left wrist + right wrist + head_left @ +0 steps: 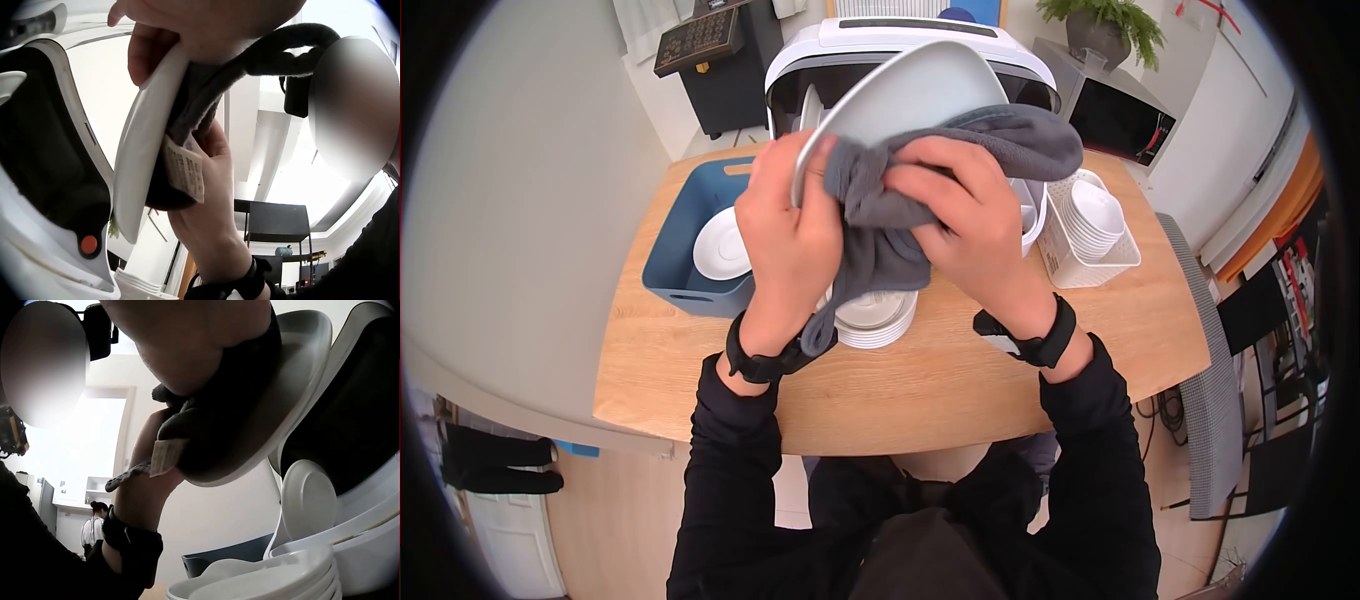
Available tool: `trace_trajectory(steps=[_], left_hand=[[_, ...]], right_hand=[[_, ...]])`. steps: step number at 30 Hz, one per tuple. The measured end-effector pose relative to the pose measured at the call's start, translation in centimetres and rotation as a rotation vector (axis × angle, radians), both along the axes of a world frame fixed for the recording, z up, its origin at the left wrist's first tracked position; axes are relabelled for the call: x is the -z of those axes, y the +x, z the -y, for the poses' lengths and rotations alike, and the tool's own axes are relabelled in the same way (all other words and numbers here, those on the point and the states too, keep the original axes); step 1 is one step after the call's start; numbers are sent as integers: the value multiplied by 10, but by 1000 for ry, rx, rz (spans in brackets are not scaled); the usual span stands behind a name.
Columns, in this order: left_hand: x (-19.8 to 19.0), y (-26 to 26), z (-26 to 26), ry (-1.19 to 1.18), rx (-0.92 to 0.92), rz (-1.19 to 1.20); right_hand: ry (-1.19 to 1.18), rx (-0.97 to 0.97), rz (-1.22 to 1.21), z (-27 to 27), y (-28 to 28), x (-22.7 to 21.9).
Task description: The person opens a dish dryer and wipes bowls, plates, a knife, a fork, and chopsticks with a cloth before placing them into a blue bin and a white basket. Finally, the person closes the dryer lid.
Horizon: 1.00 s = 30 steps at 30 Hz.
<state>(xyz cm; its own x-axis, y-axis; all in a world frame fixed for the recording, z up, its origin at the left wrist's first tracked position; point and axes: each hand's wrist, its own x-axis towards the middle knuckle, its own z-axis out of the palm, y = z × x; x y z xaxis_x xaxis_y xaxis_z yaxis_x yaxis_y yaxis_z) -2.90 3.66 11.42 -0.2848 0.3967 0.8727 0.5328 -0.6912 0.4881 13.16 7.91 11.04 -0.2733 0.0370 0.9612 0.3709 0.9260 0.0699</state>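
A large white plate [910,95] is held up, tilted, above the table. My left hand [790,220] grips its left edge, with the fingertips curled behind the rim in the left wrist view. A grey cloth [1020,135] lies bunched against the plate's near face, one end hanging down past the left wrist. My right hand [975,215] holds the bunched cloth on the plate with bent fingers. A pale label [184,169] shows on the cloth. Below the hands stands a stack of white plates [878,325], partly hidden by the cloth.
Behind the plate is a white dish cabinet [900,38] with a dark lid and dishes inside. A blue bin [700,298] with white plates [722,245] stands left. A white basket [1090,272] of stacked bowls [1095,215] is right. Another person [92,526] appears in the background.
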Motion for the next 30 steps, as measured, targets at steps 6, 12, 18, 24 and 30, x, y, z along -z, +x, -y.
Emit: trace_trajectory(steps=[6,12,18,24,30], left_hand=[[-3,-4,4,-37,18,21],[5,12,4,10,58,-109],[-3,-4,2,15,-30,-31],[-10,-20,-1,-49,70,154],[-4,-7,-3,-133,247,218]], right_hand=[[17,175,33,-14,38,-14],[29,134,-121,-3,23,-23],[-66,28,90,5,36,-15],[-438,-44,-704,-19,80,-35],[-1116,-583,-531,-40,93,11]])
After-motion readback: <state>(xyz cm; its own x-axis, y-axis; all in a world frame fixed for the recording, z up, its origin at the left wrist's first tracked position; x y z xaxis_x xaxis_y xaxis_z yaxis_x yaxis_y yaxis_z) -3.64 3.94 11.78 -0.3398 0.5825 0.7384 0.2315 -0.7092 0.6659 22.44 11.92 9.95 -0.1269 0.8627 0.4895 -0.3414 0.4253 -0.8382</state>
